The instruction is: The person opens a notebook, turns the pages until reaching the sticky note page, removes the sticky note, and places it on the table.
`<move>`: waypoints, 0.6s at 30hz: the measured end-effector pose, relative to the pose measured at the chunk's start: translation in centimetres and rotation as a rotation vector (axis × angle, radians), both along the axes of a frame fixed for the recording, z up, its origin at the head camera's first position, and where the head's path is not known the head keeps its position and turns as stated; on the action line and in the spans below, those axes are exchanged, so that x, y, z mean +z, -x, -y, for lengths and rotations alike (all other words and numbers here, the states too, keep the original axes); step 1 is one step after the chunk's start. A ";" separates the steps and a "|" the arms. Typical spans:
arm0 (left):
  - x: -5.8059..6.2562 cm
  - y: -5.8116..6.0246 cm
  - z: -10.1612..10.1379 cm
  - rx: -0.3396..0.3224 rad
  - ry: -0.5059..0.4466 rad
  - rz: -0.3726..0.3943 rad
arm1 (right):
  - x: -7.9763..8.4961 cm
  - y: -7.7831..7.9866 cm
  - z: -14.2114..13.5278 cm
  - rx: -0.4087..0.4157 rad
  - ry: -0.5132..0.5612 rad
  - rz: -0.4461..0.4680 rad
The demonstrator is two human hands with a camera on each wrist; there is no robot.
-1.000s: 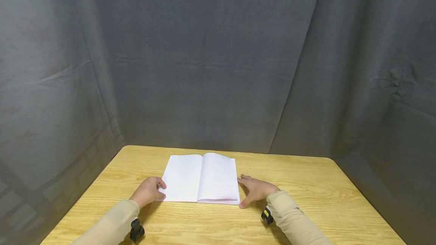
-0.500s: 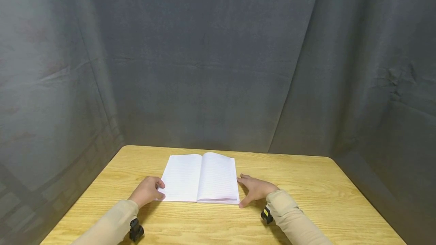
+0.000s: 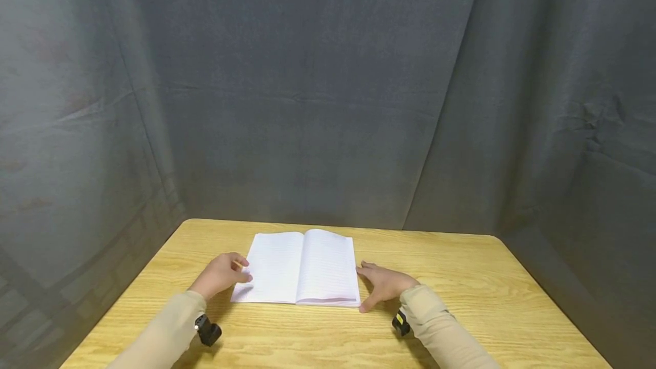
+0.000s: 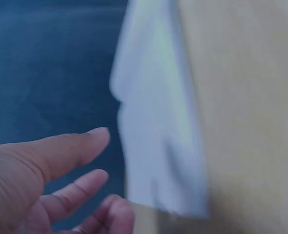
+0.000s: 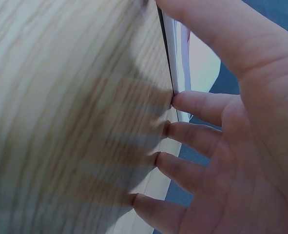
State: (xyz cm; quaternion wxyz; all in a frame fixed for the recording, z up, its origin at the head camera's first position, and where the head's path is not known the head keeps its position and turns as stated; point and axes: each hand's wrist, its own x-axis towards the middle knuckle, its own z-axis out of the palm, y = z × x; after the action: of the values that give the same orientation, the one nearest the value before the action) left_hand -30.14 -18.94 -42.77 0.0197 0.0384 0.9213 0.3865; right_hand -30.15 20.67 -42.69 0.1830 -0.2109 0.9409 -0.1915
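Note:
An open notebook (image 3: pixel 274 266) with white lined pages lies flat on the wooden table, its right-hand pages bulging up a little near the spine. My left hand (image 3: pixel 221 273) hovers over the notebook's left edge with nothing in it. In the left wrist view its thumb and loosely bent fingers (image 4: pixel 80 192) stand apart from the blurred white pages (image 4: pixel 158 112). Along the notebook's right edge rests my right hand (image 3: pixel 385 285), thumb and fingers spread. The right wrist view shows its fingertips (image 5: pixel 180 101) on the tabletop, right at the pages' edge.
The wooden table (image 3: pixel 461 312) has rounded far corners. Grey cloth (image 3: pixel 307 101) hangs behind it and on both sides. A small black camera (image 3: pixel 207 330) sits on the left wrist, and another camera (image 3: pixel 401 323) on the right.
My left hand has let go of the notebook's left edge and risen up and away, baring the near left corner. The right hand and the notebook have stayed in place.

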 end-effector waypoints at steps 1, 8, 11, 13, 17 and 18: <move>0.4 0.2 -0.3 -0.004 -0.021 -0.019 | 0.0 0.0 0.0 -0.001 -0.001 0.000; 2.7 1.3 -4.7 -0.131 -0.271 -0.085 | -0.3 0.0 -0.3 -0.011 0.002 -0.001; 3.5 1.3 -7.0 -0.211 -0.342 -0.084 | -0.3 0.0 -0.3 -0.007 0.003 -0.003; 4.1 1.2 -8.5 -0.253 -0.380 -0.076 | -0.3 0.1 -0.3 -0.002 0.008 0.000; 4.5 1.0 -11.1 -0.321 -0.424 -0.057 | -0.2 0.1 -0.2 0.004 0.019 0.005; 4.5 0.8 -11.8 -0.338 -0.428 -0.053 | -0.2 0.1 -0.2 0.004 0.019 0.003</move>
State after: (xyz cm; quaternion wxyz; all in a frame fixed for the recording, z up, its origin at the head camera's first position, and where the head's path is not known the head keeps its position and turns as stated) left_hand -30.98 -7.19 -38.27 0.0511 0.2052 0.7993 0.5625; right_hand -30.28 20.89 -42.91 0.1827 -0.2145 0.9383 -0.2005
